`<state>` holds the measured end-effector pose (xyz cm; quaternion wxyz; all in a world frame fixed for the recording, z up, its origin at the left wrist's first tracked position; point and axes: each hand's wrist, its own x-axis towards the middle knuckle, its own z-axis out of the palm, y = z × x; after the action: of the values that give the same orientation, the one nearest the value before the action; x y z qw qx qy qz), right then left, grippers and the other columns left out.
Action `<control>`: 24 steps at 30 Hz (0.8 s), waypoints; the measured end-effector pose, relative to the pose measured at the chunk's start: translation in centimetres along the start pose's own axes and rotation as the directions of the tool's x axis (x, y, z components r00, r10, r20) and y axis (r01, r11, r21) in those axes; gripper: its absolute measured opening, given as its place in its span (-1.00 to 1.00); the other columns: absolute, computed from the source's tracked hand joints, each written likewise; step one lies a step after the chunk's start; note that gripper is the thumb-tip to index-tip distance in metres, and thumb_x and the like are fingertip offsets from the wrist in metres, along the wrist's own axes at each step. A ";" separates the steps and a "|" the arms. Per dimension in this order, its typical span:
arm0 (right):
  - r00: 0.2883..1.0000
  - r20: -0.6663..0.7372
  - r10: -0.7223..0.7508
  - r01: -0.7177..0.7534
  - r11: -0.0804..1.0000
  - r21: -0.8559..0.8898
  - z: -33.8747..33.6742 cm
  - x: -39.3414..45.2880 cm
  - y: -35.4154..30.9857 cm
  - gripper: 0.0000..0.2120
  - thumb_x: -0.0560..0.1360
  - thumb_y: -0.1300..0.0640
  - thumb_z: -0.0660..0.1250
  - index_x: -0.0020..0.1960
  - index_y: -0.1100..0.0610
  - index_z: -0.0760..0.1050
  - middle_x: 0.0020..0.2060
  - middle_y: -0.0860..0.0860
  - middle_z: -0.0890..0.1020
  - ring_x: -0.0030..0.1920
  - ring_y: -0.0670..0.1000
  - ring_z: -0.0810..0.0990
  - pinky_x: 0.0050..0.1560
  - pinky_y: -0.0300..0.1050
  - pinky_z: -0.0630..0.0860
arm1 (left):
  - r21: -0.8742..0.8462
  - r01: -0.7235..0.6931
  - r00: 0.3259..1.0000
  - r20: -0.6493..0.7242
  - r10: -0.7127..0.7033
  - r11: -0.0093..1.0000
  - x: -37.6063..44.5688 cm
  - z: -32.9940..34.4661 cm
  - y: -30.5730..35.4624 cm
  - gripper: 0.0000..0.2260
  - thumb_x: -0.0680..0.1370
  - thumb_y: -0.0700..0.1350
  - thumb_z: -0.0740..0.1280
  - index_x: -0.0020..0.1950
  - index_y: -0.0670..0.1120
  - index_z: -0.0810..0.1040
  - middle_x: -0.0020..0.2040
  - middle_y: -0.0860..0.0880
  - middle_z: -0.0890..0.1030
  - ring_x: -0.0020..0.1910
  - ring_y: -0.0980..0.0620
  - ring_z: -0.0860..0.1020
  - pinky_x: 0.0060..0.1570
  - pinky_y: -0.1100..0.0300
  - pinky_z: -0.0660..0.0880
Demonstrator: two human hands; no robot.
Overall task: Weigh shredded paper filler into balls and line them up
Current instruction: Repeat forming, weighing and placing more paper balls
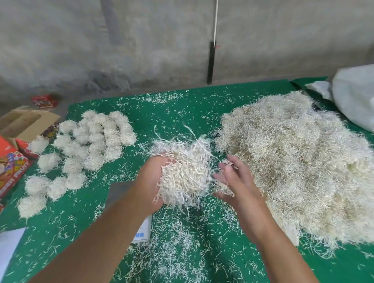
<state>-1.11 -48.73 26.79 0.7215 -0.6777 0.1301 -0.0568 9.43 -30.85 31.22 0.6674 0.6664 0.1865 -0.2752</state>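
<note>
At the centre of the frame the left hand [150, 183] cups a loose clump [184, 174] of shredded paper, fingers curled under and round it, strands sticking out on every side. The right hand [231, 181] is just beside the clump on its right, fingers spread and relaxed, with a few wisps caught against the palm — it looks to be patting or feeding paper in rather than gripping anything. Both are raised over the green bench [206, 103], which is littered with short loose shreds.

The big heap [300, 165] of filler fills the right of the frame, touching the right hand's far side. The finished balls [89, 144] sit in rough rows at centre left, trailing down toward lower left. A corner of the scale [142, 232] shows below the left forearm, mostly hidden; its display cannot be read.

The step in hand seems to be gathering and shaping one portion, before or after weighing — which, I cannot tell.

Risks from here: the clump is loose and springy, so strands may drop off as it is carried, leaving the ball under weight. Litter lying near the scale could be swept onto its pan and skew the reading. The left forearm hangs right above the scale and could press on it. And a ball set down carelessly may snag its neighbours and pull the rows apart, since the shreds tangle easily.
</note>
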 end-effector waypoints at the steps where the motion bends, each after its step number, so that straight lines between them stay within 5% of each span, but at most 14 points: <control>1: 1.000 0.007 0.012 -0.013 0.992 0.125 0.5 0.0 0.0 -0.34 0.38 -0.66 0.18 0.45 -0.58 0.24 0.46 -0.30 0.45 0.39 -0.12 0.53 0.54 0.26 0.29 | 0.057 -0.018 1.000 0.000 0.018 0.998 -0.6 0.3 -0.5 -0.84 0.56 0.02 0.36 0.02 -0.03 0.47 0.08 -0.14 0.48 0.02 -0.07 0.52 0.00 0.01 0.56; 4: 0.994 0.104 0.039 -0.067 0.957 0.283 2.6 0.4 -0.4 -0.37 0.39 -0.65 0.20 0.43 -0.60 0.25 0.41 -0.33 0.40 0.50 0.00 0.36 0.47 0.22 0.09 | 0.104 -0.131 0.980 0.164 0.113 0.986 -1.4 2.6 -1.7 -0.88 0.64 -0.06 0.31 -0.09 0.06 0.47 -0.05 -0.02 0.59 -0.27 0.18 0.59 -0.27 0.28 0.56; 6: 0.994 0.062 0.086 -0.096 0.980 0.176 3.9 0.9 -0.1 -0.26 0.30 -0.68 0.28 0.42 -0.59 0.15 0.31 -0.44 0.38 0.45 -0.08 0.37 0.45 0.13 0.16 | 0.195 -0.218 0.971 0.138 0.193 0.956 -1.3 3.7 -2.1 -0.85 0.67 -0.08 0.28 -0.10 0.06 0.48 -0.07 0.02 0.63 -0.34 0.21 0.55 -0.39 0.32 0.48; 9: 0.989 -0.146 0.018 -0.039 0.990 -0.136 3.3 1.8 1.1 -0.09 0.40 -0.58 0.26 0.62 -0.18 0.23 0.30 -0.20 0.53 0.18 -0.14 0.52 0.31 0.01 0.50 | 0.202 -0.221 0.973 0.107 0.202 0.954 -0.8 3.7 -1.7 -0.99 0.61 -0.07 0.36 0.02 0.03 0.56 0.07 -0.08 0.68 -0.20 0.14 0.59 -0.28 0.22 0.50; 11: 0.980 -0.175 -0.091 0.034 0.953 -0.300 2.1 2.6 2.5 -0.29 0.54 -0.38 0.29 0.55 0.00 0.41 -0.08 -0.28 0.57 -0.22 -0.20 0.47 -0.06 -0.16 0.58 | 0.248 -0.219 0.974 0.111 0.197 0.944 0.0 3.0 -2.3 -0.60 0.54 -0.01 0.46 0.33 -0.09 0.52 0.35 -0.14 0.60 0.06 0.00 0.64 -0.07 0.14 0.56; 13: 0.974 -0.159 -0.163 0.090 0.917 -0.388 1.5 3.0 3.7 -0.58 0.64 -0.17 0.32 0.41 0.02 0.52 -0.50 -0.20 0.44 -0.48 -0.21 0.28 -0.41 -0.22 0.38 | 0.387 -0.212 0.977 0.080 0.197 0.897 1.1 2.2 -3.5 -0.20 0.51 0.09 0.50 0.63 -0.09 0.20 0.54 -0.15 0.39 0.39 -0.15 0.49 0.21 -0.04 0.49; 14: 0.969 -0.181 -0.171 0.085 0.911 -0.403 1.2 3.1 4.3 -0.71 0.66 -0.12 0.32 0.31 -0.03 0.52 -0.58 -0.13 0.39 -0.56 -0.17 0.22 -0.50 -0.21 0.29 | 0.456 -0.216 0.976 0.064 0.210 0.863 1.7 1.9 -4.2 -0.14 0.52 0.13 0.50 0.67 -0.08 0.12 0.50 -0.13 0.42 0.37 -0.13 0.49 0.22 -0.01 0.50; 16: 0.956 -0.261 -0.136 0.031 0.928 -0.372 0.8 3.5 5.3 -0.84 0.66 -0.11 0.30 0.00 -0.04 0.47 -0.58 -0.08 0.35 -0.60 -0.13 0.19 -0.56 -0.22 0.20 | 0.542 -0.240 0.967 0.057 0.249 0.806 2.1 1.5 -4.9 -0.17 0.57 0.10 0.47 0.67 -0.15 0.10 0.05 0.02 0.53 -0.08 0.13 0.55 -0.22 0.38 0.55; 18: 0.938 -0.333 -0.095 -0.035 0.931 -0.363 0.6 4.2 6.4 -0.63 0.66 -0.10 0.29 -0.22 0.06 0.33 -0.51 -0.10 0.32 -0.61 -0.12 0.19 -0.59 -0.27 0.16 | 0.600 -0.239 0.966 0.068 0.249 0.764 2.5 1.2 -5.5 -0.26 0.61 0.00 0.43 0.65 -0.21 0.14 -0.20 0.10 0.35 -0.34 0.22 0.33 -0.62 0.49 0.29; 24: 0.903 -0.400 -0.157 -0.073 0.862 -0.502 0.6 6.0 8.0 -0.56 0.70 -0.09 0.28 -0.28 0.09 0.32 -0.48 -0.04 0.38 -0.51 -0.08 0.22 -0.53 -0.15 0.21 | 0.690 -0.282 0.952 0.117 0.281 0.667 2.9 1.4 -6.3 -0.36 0.64 -0.06 0.37 0.65 -0.15 0.18 -0.29 0.00 0.41 -0.54 0.20 0.27 -0.61 0.31 0.24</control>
<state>4.01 -49.12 18.25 0.4707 -0.8162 0.2801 -0.1839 7.64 -32.33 24.59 0.3999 0.8893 -0.0365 -0.2189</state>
